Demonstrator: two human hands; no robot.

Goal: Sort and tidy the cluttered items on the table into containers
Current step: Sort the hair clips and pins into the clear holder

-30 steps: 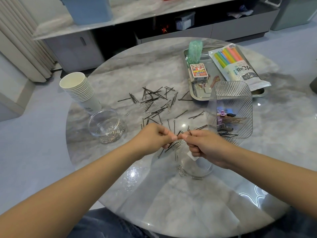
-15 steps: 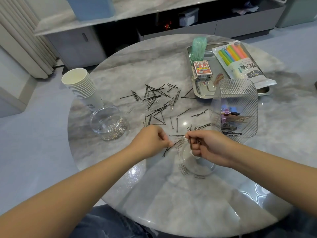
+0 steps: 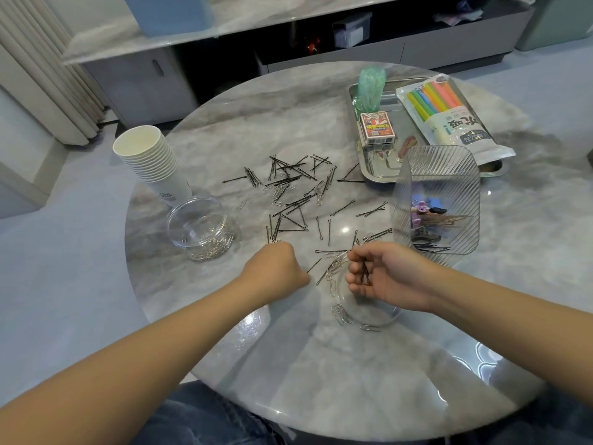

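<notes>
Black bobby pins (image 3: pixel 290 200) lie scattered across the middle of the round marble worktop (image 3: pixel 321 364), mixed with silver paper clips (image 3: pixel 333 271) that trail toward the near side. The right hand (image 3: pixel 382 277) holds a small bundle of bobby pins (image 3: pixel 365 272) in its curled fingers, palm turned toward the left, just above a clear shallow lid (image 3: pixel 372 311) that lies flat on the worktop with a few clips at its rim. The left hand (image 3: pixel 277 268) is curled into a fist with its knuckles on the worktop, beside the nearest pins; whether it holds anything cannot be told.

To the right, touching distance from the right hand, stands a ribbed clear container (image 3: pixel 438 194) with purple and dark hair clips inside. Behind it sits a metal tray (image 3: pixel 378 168) carrying a small card box (image 3: pixel 376 127), a green mesh bundle (image 3: pixel 370 88) and a packet of coloured sticks (image 3: pixel 449 117) that overhangs the tray's right edge. On the left, well apart from the hands, a round clear jar (image 3: pixel 200 231) holds paper clips at its bottom, and a stack of white paper cups (image 3: pixel 154 162) stands just behind it. Beyond the worktop runs a low cabinet (image 3: pixel 224 59); a curtain (image 3: pixel 41 75) hangs at the far left.
</notes>
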